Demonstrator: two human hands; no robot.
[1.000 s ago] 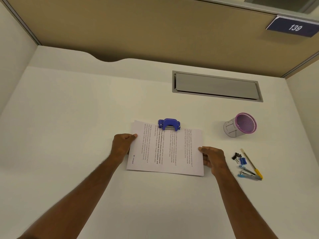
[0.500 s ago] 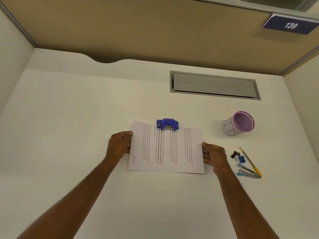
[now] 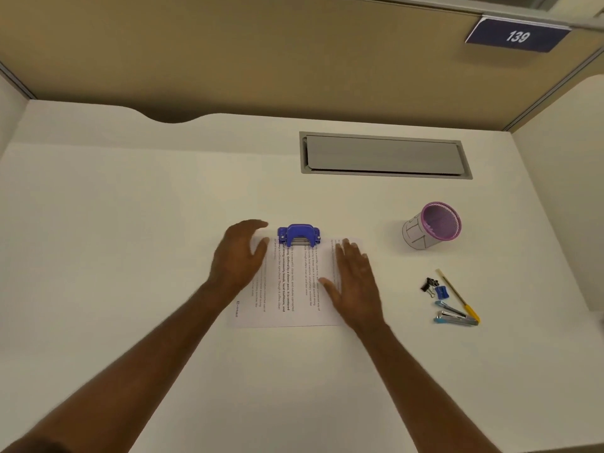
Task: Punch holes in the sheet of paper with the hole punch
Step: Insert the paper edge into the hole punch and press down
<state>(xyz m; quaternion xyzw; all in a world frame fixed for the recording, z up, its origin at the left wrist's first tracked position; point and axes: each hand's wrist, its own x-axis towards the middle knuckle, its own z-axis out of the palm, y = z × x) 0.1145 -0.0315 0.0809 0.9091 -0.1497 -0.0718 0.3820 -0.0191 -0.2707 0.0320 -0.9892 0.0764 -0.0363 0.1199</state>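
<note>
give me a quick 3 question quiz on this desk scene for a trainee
1. True or false: the far edge of the sheet of paper sits in the blue hole punch.
2. The pink mesh cup is: A) upright, B) lying on its side, C) upside down.
3. Which hand is spread flat over the sheet?

Key:
1. True.
2. B.
3. The right hand, open with fingers spread over the sheet's right part; the left hand is open beside the punch, its contact blurred.
</note>
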